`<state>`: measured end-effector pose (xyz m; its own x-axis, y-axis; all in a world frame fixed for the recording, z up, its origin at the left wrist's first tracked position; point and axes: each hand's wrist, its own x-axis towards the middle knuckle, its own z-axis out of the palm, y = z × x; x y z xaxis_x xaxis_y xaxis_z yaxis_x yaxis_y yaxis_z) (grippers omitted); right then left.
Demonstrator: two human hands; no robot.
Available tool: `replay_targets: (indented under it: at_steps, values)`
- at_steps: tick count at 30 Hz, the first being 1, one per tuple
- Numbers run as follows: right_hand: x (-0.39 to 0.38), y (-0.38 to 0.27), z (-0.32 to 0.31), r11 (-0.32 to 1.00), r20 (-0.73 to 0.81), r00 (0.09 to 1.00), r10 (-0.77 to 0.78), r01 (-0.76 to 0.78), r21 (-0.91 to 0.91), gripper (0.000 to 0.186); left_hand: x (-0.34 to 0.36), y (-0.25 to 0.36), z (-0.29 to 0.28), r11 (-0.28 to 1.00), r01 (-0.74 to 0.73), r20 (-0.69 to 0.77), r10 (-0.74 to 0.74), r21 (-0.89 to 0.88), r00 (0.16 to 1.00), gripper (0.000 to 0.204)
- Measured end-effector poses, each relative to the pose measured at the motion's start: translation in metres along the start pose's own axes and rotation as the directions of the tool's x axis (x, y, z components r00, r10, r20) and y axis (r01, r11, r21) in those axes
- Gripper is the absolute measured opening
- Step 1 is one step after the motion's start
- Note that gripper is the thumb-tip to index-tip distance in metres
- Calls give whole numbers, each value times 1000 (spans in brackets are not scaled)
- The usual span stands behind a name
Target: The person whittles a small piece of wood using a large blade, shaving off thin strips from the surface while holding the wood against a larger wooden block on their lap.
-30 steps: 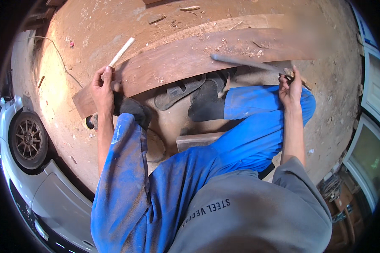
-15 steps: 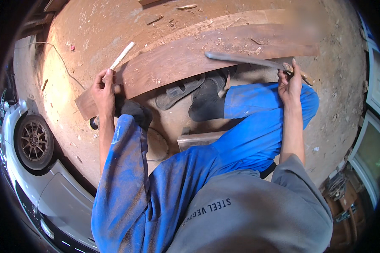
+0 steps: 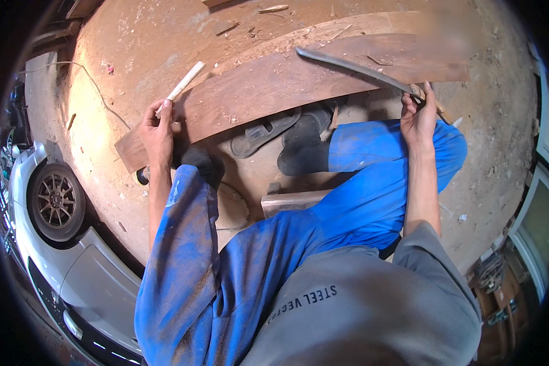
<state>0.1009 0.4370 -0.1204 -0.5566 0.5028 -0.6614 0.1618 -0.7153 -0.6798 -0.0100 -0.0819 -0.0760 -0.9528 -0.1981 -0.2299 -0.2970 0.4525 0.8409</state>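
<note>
My left hand (image 3: 157, 133) pinches the lower end of a short pale wooden stick (image 3: 187, 79), which slants up and away over the left part of a plank. In my right hand (image 3: 419, 121) is the wooden handle of a machete; its long grey blade (image 3: 355, 68) points to the far left above the plank. The broad brown plank (image 3: 256, 97) lies across in front of my feet, strewn with wood shavings. Its right end is blurred.
A paler board (image 3: 287, 41) lies behind the plank. Sandals (image 3: 265, 131) and my dark-socked feet are on the near side. A wooden block (image 3: 293, 201) sits between my legs. A silver car (image 3: 91, 280) stands at left; wood scraps (image 3: 227, 28) lie on the floor.
The machete blade has tilted, its tip rising farther from me over the plank. My left hand and the stick hardly moved; the whole view has shifted slightly.
</note>
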Motion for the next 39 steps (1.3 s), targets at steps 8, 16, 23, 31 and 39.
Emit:
replay_targets:
  at_steps: [8, 16, 23, 31, 39]
  values:
    - [-10, 3, 4, 994, 130, 987, 90, -81, -75, 30, 0, -1, 1, 1000, 7, 13, -7, 10, 1000, 25]
    - [-4, 12, 10, 999, 31, 998, -49, 48, 25, 33, -2, 8, 5, 998, 42, 45, -44, 43, 998, 25]
    - [-13, 5, 17, 997, 62, 998, 25, -21, -71, 35, -1, 5, 5, 998, 48, 58, -51, 49, 997, 24]
    - [9, -20, -17, 995, 57, 994, -98, 97, 15, 36, 1, -3, 2, 998, 49, 85, -53, 48, 995, 24]
    - [12, -28, -5, 971, -127, 979, -161, 180, 156, 39, 1, -2, 6, 994, 40, 80, -49, 106, 996, 26]
